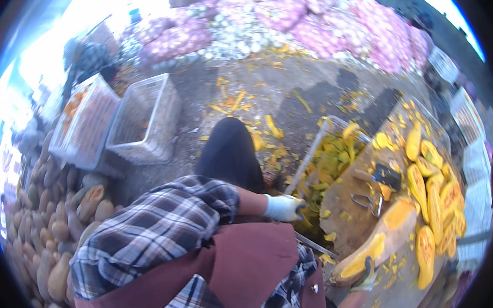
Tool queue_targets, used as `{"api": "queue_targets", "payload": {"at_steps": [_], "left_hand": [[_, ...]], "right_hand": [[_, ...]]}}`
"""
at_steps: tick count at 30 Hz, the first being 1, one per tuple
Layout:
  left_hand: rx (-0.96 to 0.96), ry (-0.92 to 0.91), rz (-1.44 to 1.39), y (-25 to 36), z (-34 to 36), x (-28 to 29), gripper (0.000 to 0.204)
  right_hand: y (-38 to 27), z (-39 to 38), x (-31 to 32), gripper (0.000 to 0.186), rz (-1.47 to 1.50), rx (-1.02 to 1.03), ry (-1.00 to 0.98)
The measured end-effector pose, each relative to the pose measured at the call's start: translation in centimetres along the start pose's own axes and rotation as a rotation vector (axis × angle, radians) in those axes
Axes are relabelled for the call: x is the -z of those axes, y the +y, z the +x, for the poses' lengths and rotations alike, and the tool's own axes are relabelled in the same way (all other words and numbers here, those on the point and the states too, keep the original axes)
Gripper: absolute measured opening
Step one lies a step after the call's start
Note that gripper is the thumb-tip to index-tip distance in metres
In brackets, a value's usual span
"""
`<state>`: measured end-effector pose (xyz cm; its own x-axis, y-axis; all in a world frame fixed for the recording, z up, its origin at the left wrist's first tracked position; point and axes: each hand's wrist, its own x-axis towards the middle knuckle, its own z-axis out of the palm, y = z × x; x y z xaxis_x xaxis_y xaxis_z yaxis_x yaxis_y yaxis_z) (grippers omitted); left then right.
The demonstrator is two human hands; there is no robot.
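My left hand (pixel 284 208), in a white glove with blue fingertips, has its fingers curled at the near left corner of a plastic crate (pixel 307 160). Inside it lie yellow and green peelings (pixel 327 168). My right hand (pixel 366 277), also gloved, grips the near end of a long pumpkin (pixel 386 231). That pumpkin lies on a round wooden board (pixel 341 209), its skin partly pared away to yellow flesh. Beyond it on the board are a dark-bladed cleaver (pixel 387 176) and a metal peeler (pixel 369 202). Peeled, halved pumpkins (pixel 434 203) are heaped at the board's right side.
Two white plastic crates (pixel 146 118) stand at left, the outer one holding orange pieces. Many whole pumpkins (pixel 58 230) are piled at lower left. Pink and white net sacks (pixel 281 16) line the far side. Peel scraps (pixel 238 100) litter the ground. More crates (pixel 468 115) stand at right.
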<state>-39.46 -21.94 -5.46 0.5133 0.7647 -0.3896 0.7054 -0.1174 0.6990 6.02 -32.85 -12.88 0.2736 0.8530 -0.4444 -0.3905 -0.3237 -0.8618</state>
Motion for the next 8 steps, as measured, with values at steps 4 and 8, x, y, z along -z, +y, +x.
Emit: {"api": "queue_targets", "payload": {"at_steps": [4, 8], "left_hand": [[-0.117, -0.193, -0.265, 2.9, 5.4, -2.8, 0.055], [-0.033, -0.179, -0.209, 5.6, 11.9, -8.9, 0.077]], "right_hand": [[1.7, -3.5, -3.0, 0.088, 0.369, -0.18, -0.124], [2.8, -6.1, -4.3, 0.093, 0.433, -0.212, -0.195]]}}
